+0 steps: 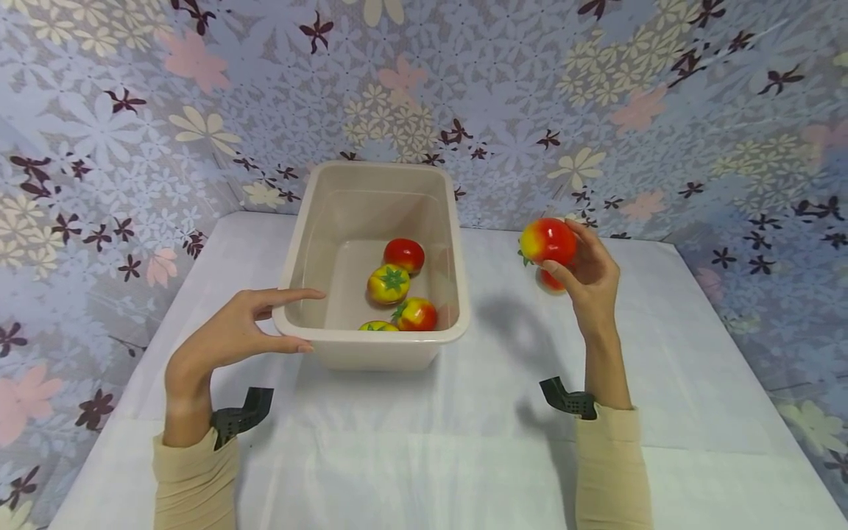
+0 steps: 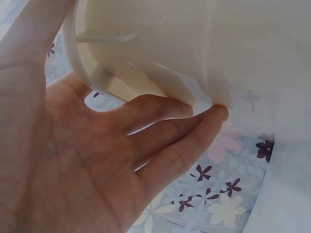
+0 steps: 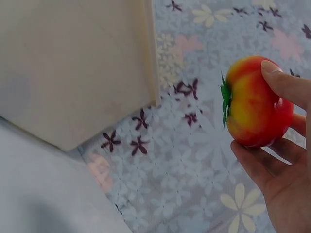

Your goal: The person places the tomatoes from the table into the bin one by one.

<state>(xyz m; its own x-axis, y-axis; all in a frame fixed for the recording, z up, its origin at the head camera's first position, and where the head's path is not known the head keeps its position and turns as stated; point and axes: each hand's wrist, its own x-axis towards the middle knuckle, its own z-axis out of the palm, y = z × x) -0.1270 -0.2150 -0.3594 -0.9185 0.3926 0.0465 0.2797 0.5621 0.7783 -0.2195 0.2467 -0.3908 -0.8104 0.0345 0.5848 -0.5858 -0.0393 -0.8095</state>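
A beige plastic bin [image 1: 374, 337] stands left of centre on the table in the head view, and several red-and-yellow toy tomatoes [image 1: 389, 284] lie inside it. My left hand [image 1: 228, 331] holds the bin's front left corner, the index finger reaching over the rim and the thumb by the front wall. In the left wrist view, other fingers [image 2: 180, 150] lie along the outside of the bin. Raised to the right of the bin, a toy tomato [image 3: 257, 104] with green leaves is gripped between the thumb and fingers of my right hand [image 1: 592, 276].
Partly hidden below the raised tomato is another red tomato [image 1: 553, 280]. A white cloth [image 1: 490, 442] covers the table. Flower-patterned fabric [image 1: 503, 96] rises behind the bin and continues along both sides of the table.
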